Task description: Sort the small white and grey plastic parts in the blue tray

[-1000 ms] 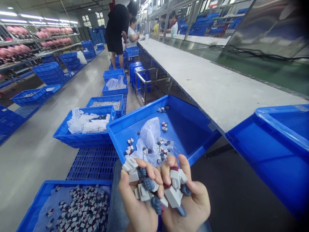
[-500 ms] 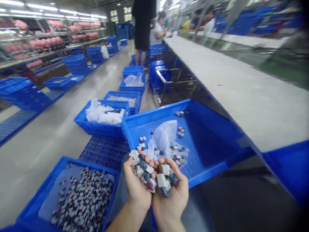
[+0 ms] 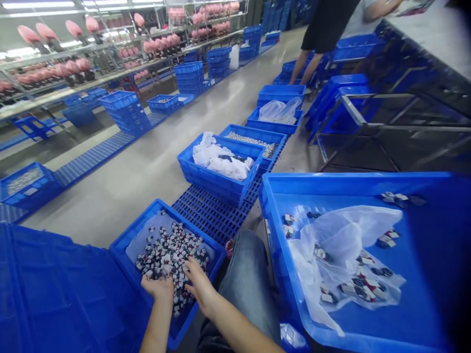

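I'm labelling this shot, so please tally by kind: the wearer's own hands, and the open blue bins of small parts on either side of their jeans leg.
Left hand and right hand: 2 hands
Left bin and right bin: 2 bins
Total: 4

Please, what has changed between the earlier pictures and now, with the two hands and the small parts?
The left hand and right hand moved leftward to the near bin of piled parts and separated; most of their cupped parts seem let go. The view turned left too. The bag and scattered parts in the wide bin stayed.
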A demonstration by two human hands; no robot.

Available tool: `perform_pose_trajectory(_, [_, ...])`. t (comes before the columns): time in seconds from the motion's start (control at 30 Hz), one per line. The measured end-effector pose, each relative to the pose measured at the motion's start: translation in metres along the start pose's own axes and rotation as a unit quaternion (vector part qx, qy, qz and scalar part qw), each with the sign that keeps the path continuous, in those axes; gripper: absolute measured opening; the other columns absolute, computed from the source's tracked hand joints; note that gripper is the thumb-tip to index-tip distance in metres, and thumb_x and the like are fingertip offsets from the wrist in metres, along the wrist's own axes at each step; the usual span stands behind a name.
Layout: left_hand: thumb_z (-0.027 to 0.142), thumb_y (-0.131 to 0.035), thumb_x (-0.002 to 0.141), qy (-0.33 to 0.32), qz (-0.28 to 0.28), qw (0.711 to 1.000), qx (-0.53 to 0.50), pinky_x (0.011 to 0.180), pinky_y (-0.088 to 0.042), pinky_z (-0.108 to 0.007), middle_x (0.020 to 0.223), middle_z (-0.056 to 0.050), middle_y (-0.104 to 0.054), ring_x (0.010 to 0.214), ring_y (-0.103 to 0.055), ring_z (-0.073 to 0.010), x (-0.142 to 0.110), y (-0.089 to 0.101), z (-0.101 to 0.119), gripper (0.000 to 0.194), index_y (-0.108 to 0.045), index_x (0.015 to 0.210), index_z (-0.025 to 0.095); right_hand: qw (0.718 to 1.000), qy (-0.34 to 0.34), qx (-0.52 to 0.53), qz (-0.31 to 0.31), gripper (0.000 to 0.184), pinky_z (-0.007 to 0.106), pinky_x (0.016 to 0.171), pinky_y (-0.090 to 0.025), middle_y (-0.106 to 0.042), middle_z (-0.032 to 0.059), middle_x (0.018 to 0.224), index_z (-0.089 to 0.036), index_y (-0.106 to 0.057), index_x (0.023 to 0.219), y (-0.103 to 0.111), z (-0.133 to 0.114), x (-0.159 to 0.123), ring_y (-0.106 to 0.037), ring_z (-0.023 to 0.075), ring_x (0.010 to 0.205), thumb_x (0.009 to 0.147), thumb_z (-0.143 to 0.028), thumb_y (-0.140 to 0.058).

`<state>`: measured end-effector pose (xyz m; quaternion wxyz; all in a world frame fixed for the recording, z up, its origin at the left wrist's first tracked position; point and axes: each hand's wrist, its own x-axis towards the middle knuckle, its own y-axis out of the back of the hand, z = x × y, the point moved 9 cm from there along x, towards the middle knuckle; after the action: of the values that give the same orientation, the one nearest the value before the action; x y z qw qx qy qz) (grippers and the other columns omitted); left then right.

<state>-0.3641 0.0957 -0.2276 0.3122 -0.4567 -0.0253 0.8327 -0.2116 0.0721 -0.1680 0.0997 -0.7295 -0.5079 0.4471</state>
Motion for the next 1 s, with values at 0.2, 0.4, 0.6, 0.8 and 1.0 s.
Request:
perform_pose_trajectory(0.2, [0.042,-0.042,0.084,-0.002,0.038,0.999,0.033,0.084,-0.042,-0.041,0.126,-0.011,-0.041,0.104,-0.047,-0.0221,0.04,0.025,-0.012,0.047,-0.037,0.123,0.018,0.995,-0.077,-0.034,-0.059,0.046,0.03,0.084,-0.045,-0.059,0.0125,0.115,-0.016,-0.06,0.108,0.081,-0.047,-0.044,-0.061,0.0196,0.094,0.072,-0.045,-0.059])
perform_pose_trajectory(0.4, [0.024,-0.043,0.083,0.072,-0.086,0.988,0.105,0.067,-0.045,-0.026,0.095,-0.004,-0.056,0.076,-0.055,-0.0114,-0.002,-0.013,-0.069,0.017,-0.052,0.095,0.015,0.997,0.039,0.069,0.025,0.04,0.024,0.055,-0.045,-0.064,0.0089,0.106,-0.02,-0.063,0.103,0.173,-0.082,-0.133,-0.051,0.0084,0.051,0.075,-0.048,-0.056])
perform_pose_trajectory(0.6, [0.017,-0.045,0.077,0.098,-0.207,0.959,0.165,0.061,-0.043,-0.021,0.083,-0.001,-0.055,0.067,-0.054,-0.0071,-0.07,-0.074,-0.094,0.01,-0.053,0.082,0.019,0.964,0.188,0.165,0.088,0.037,0.022,0.051,-0.043,-0.067,0.003,0.09,-0.023,-0.062,0.102,0.196,-0.097,-0.176,-0.045,0.0064,0.047,0.071,-0.043,-0.062])
perform_pose_trajectory(0.8, [0.02,-0.04,0.08,0.07,-0.277,0.935,0.209,0.063,-0.043,-0.02,0.085,0.001,-0.054,0.069,-0.054,-0.0059,-0.11,-0.106,-0.094,0.014,-0.054,0.083,0.02,0.956,0.241,0.156,0.066,0.034,0.022,0.055,-0.044,-0.065,0.0034,0.088,-0.02,-0.06,0.103,0.188,-0.119,-0.184,-0.051,0.0086,0.054,0.078,-0.042,-0.053])
perform_pose_trajectory(1.0, [0.029,-0.046,0.081,0.007,-0.335,0.891,0.308,0.067,-0.044,-0.024,0.094,-0.002,-0.058,0.084,-0.055,-0.0122,-0.133,-0.113,-0.108,0.017,-0.056,0.092,0.021,0.952,0.266,0.005,0.149,0.039,0.031,0.078,-0.046,-0.061,0.007,0.097,-0.02,-0.057,0.105,0.195,-0.159,-0.192,-0.058,0.0192,0.088,0.081,-0.049,-0.046])
